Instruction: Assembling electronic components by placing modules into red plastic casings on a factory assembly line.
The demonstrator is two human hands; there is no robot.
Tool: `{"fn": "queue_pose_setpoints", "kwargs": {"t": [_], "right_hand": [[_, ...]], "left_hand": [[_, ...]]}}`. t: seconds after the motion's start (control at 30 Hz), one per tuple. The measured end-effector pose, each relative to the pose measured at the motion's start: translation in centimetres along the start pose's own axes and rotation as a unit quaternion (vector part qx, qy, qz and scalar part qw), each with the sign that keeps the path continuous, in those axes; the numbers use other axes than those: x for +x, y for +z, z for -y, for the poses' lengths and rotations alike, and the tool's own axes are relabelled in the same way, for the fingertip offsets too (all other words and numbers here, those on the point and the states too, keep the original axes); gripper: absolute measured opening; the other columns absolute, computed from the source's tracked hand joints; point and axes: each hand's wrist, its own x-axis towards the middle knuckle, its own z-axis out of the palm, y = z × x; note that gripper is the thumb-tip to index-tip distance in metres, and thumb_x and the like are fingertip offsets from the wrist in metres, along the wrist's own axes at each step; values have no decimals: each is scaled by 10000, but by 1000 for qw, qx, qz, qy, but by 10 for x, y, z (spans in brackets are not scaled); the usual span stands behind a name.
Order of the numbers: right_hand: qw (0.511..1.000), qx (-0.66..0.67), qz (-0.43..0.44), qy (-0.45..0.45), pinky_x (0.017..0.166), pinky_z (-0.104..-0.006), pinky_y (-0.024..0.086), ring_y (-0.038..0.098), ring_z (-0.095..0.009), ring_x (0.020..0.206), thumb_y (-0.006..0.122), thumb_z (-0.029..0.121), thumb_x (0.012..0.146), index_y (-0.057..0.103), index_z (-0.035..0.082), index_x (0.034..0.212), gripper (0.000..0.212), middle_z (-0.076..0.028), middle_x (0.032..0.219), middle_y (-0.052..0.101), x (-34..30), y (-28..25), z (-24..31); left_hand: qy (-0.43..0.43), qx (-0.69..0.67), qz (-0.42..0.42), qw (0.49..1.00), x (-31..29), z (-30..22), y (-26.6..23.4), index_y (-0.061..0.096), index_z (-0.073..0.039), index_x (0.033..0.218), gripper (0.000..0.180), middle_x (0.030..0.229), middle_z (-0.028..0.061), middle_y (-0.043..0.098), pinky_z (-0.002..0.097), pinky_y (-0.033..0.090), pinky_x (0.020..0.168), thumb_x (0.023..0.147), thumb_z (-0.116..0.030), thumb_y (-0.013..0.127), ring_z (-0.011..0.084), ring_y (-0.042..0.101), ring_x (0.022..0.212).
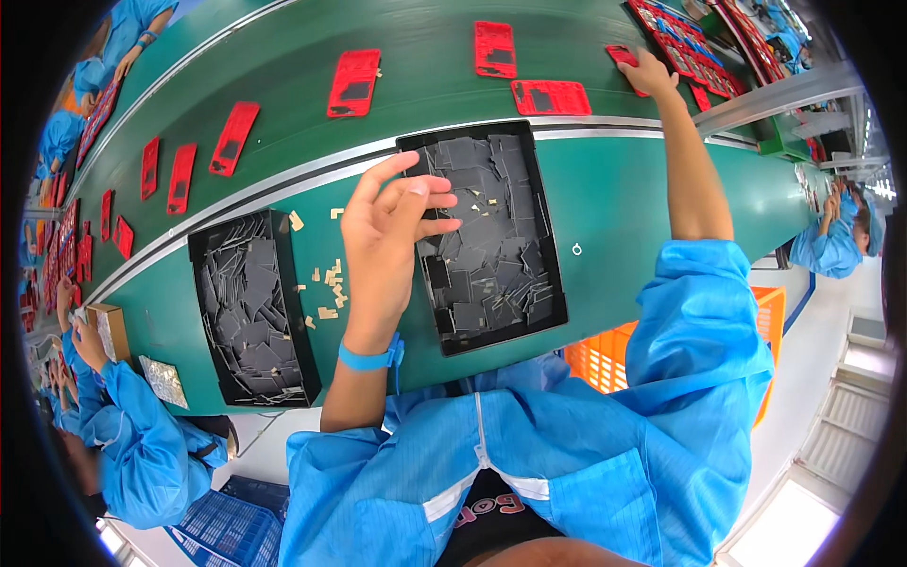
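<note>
My left hand (387,217), a blue band at its wrist, is raised over the left edge of a black tray (551,236). Its fingers are apart and slightly bent, and I see nothing in them. Thin dark grey rectangular pieces (472,170) fill that tray in a loose heap. My right arm stretches to the far right, over the green conveyor belt (425,57). There my right hand (652,74) is closed on the edge of a small red phone-shaped holder (621,55). Its fingertips are partly hidden.
Several red holders (354,83) with dark inserts lie along the belt. Left of me, a second black tray (307,350) holds more dark pieces, with small tan scraps (328,312) nearby. An orange crate (600,359) stands below the table. Co-workers in blue (151,435) sit on both sides.
</note>
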Motion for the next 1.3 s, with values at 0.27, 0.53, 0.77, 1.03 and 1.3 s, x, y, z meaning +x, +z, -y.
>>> {"fn": "queue_pose_setpoints", "kwargs": {"t": [0.27, 0.53, 0.77, 1.03, 1.3], "right_hand": [[918, 199, -185, -290, 918, -415, 544, 679, -389, 1033, 744, 224, 800, 606, 21, 1358, 610, -223, 1216, 674, -69, -70, 67], [717, 328, -21, -615, 974, -461, 493, 640, -344, 1150, 753, 136, 750, 490, 45, 1480, 781, -158, 1315, 646, -248, -189, 190], [810, 423, 5, -406, 784, -398, 555, 682, -294, 934, 727, 94, 879, 676, 18, 1032, 178, -115, 977, 665, -256, -162, 177], [800, 281, 49, -528, 823, -416, 545, 678, -300, 944, 747, 111, 842, 703, 38, 1195, 363, -109, 1013, 666, -286, -125, 183], [673, 635, 337, -173, 626, -220, 519, 704, -99, 720, 656, 26, 988, 730, -45, 1111, 160, -65, 860, 726, -279, -154, 184]], "left_hand": [[-37, -6, 41, 998, 0, 1, 0, 563, 42, 1310, 324, 1090, 195, 699, 376, 627, 786, 1035, -128, 580, 253, 715, 965], [-51, 17, 82, 995, -4, -1, 0, 588, 55, 1293, 363, 979, 162, 744, 267, 580, 652, 1054, -219, 598, 202, 745, 778], [-10, -54, -77, 996, 7, -8, -18, 557, 68, 1197, 298, 1021, 206, 741, 312, 628, 665, 1036, -178, 609, 282, 772, 851], [6, -102, -19, 995, 4, -9, -10, 512, 85, 1300, 327, 1250, 307, 654, 413, 659, 785, 1003, -51, 540, 387, 726, 1057], [12, -51, -6, 999, 2, -9, -8, 440, 44, 1339, 331, 1238, 279, 675, 386, 652, 786, 1023, -32, 503, 352, 746, 1016]]}}
